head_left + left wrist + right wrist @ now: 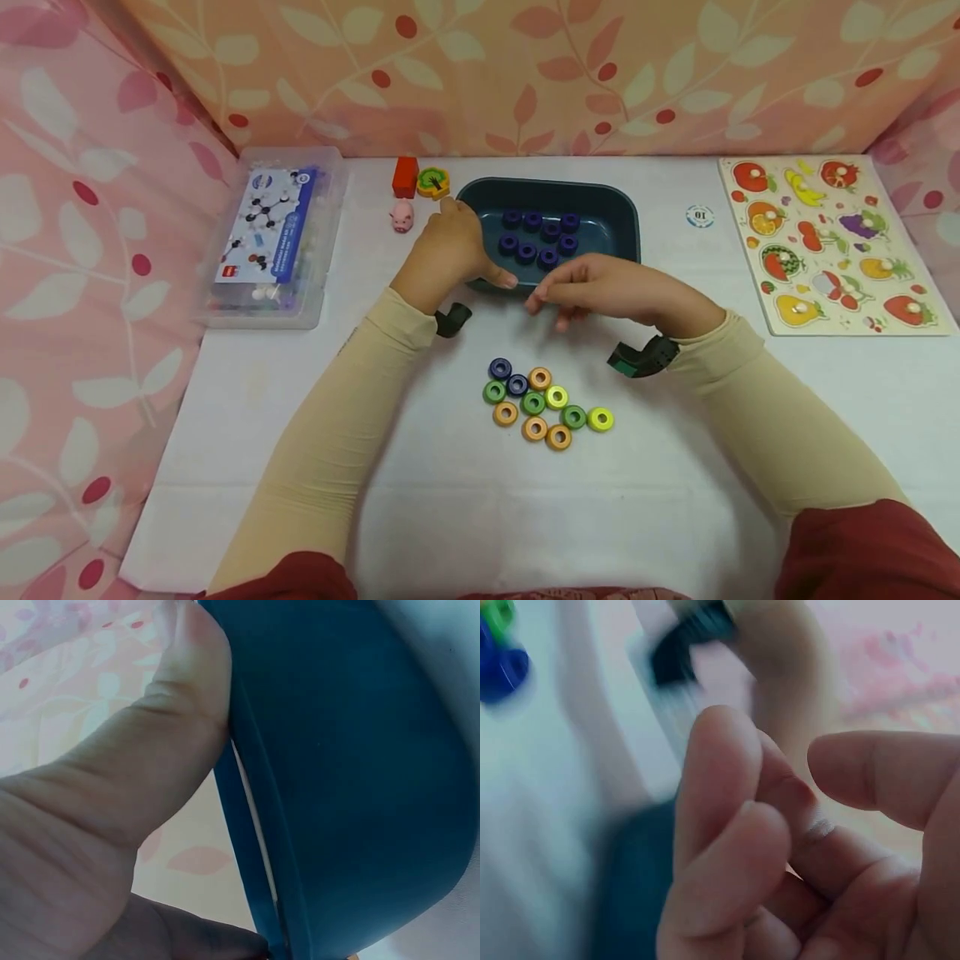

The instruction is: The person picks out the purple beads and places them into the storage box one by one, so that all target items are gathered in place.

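Note:
A dark teal tub [624, 225] stands at the back middle of the table, with several dark purple rings [567, 250] lying on its floor. My left hand [450, 246] grips the tub's left end. Its thumb [191, 675] presses along the rim in the left wrist view. Just in front of the tub's near right side hovers my right hand [600, 287], fingers loosely curled and holding nothing. On the cloth nearer to me lie several loose rings in dark blue, green, orange [535, 438] and yellow [600, 429].
Left of the tub stand a red block [405, 177], a tree piece [433, 182] and a pink toy pig [402, 216]. A clear plastic case [307, 300] lies at far left. To the right are a chip [701, 217] marked 10 and a fruit puzzle board [840, 321].

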Tool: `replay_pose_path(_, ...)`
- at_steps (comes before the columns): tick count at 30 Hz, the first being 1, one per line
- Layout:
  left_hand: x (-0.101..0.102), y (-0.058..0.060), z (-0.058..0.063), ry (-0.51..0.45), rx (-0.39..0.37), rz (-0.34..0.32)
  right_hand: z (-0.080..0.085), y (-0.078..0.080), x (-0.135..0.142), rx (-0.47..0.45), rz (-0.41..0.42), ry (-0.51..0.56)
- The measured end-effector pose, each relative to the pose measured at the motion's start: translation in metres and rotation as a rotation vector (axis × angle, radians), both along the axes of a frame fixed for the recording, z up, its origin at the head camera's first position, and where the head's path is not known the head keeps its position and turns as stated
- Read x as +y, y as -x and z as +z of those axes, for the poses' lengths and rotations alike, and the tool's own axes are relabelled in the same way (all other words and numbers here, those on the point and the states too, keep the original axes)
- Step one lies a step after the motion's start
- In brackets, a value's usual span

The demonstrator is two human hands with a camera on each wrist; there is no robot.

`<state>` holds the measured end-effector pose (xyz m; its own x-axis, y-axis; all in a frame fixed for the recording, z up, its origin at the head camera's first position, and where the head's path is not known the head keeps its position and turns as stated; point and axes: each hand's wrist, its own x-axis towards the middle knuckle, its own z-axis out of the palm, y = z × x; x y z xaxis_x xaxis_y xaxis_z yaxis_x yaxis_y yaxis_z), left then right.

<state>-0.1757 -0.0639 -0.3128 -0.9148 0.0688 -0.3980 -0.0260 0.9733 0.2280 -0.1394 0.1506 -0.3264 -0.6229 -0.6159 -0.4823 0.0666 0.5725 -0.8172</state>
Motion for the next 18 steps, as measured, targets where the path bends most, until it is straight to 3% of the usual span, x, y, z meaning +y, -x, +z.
replay_pose_path(5, 0.000, 0.000, 0.000, 0.002, 0.004, -0.021, -0.028, -0.016, -0.026, -0.028, 0.198, 0.034)
replay_pose_path(11, 0.000, 0.000, -0.001, 0.008, 0.012, -0.019, -0.050, -0.021, -0.048, -0.056, 0.264, 0.025)
replay_pose_path(18, -0.001, 0.000, -0.001, 0.002, 0.018, -0.016, -0.052, -0.021, -0.053, -0.044, 0.293, 0.000)
